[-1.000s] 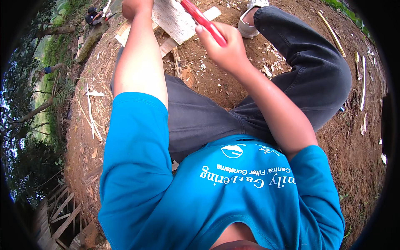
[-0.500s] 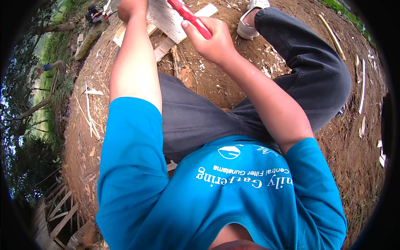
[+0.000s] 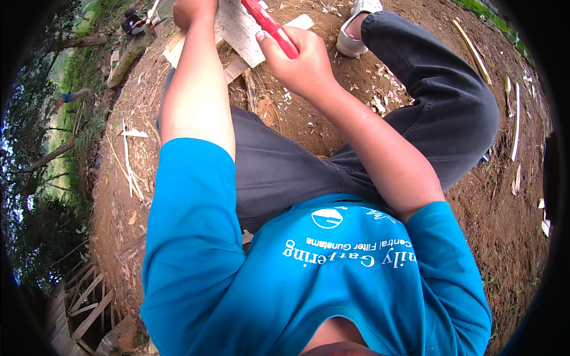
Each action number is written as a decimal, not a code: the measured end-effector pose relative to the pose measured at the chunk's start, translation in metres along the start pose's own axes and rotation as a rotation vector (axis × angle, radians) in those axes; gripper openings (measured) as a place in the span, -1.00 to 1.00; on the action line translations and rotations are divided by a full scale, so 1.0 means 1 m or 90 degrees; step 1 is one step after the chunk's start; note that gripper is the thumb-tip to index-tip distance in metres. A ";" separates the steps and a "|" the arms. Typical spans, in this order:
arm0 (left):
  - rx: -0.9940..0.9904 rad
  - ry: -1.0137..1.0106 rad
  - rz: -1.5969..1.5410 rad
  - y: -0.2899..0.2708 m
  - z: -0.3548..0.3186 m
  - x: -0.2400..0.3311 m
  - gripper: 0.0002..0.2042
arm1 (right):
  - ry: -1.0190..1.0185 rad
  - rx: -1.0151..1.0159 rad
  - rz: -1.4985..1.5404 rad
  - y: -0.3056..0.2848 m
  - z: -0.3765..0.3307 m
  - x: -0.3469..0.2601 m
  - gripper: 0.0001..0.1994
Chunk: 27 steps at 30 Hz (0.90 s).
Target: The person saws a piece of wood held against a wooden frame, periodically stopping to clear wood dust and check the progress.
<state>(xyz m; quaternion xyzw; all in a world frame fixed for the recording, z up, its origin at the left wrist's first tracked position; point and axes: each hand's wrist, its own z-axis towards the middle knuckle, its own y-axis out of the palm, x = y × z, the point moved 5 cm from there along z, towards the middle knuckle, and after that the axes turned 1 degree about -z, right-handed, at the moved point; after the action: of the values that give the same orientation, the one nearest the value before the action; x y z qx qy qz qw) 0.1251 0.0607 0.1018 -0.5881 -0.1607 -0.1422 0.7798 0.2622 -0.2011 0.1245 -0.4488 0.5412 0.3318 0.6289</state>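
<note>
My right hand (image 3: 304, 64) is wrapped round a smooth red handle (image 3: 272, 28), thumb laid along its side. The handle slants up to the left and its far end runs out at the top edge, so the tool's kind is hidden. Beside it lies a pale wooden board (image 3: 240, 29), its surface rough and whitish. My left hand (image 3: 195, 12) is at the top edge, just left of the board, fingers curled; whatever it grips is out of sight. Beneath the board, other light wood pieces (image 3: 236, 69) lie crosswise on the soil.
Wood shavings (image 3: 380, 89) are scattered over the brown dirt (image 3: 309, 121) between my legs. Long thin strips (image 3: 515, 121) lie at the right, more (image 3: 127, 160) at the left. A person (image 3: 133, 22) sits by a log (image 3: 129, 56) at the far left. My bent right leg (image 3: 442, 95) bounds the work area.
My left arm has shifted slightly right. My right hand and the red handle stay nearly in place, with the grip the same.
</note>
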 end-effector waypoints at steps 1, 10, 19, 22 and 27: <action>0.002 -0.009 -0.005 -0.006 -0.001 -0.008 -0.53 | -0.016 0.002 -0.008 -0.001 0.001 0.000 -0.59; -0.006 -0.026 -0.009 -0.003 -0.002 -0.007 -0.58 | 0.066 -0.049 0.008 -0.061 -0.105 -0.008 -0.70; 0.057 0.007 0.071 -0.004 0.017 -0.042 -0.48 | 0.017 0.001 0.023 -0.042 -0.040 -0.002 -0.63; -0.001 -0.052 0.041 -0.004 0.015 -0.031 -0.41 | 0.031 -0.106 -0.019 -0.045 -0.043 0.001 -0.59; -0.062 0.022 -0.056 0.010 0.041 -0.062 -0.43 | 0.003 -0.191 0.023 -0.045 -0.059 -0.009 -0.59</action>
<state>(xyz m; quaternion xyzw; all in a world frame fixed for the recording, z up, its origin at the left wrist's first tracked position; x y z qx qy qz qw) 0.0692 0.1050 0.0780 -0.6153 -0.1657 -0.1945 0.7457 0.2788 -0.2722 0.1418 -0.5288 0.4948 0.4192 0.5476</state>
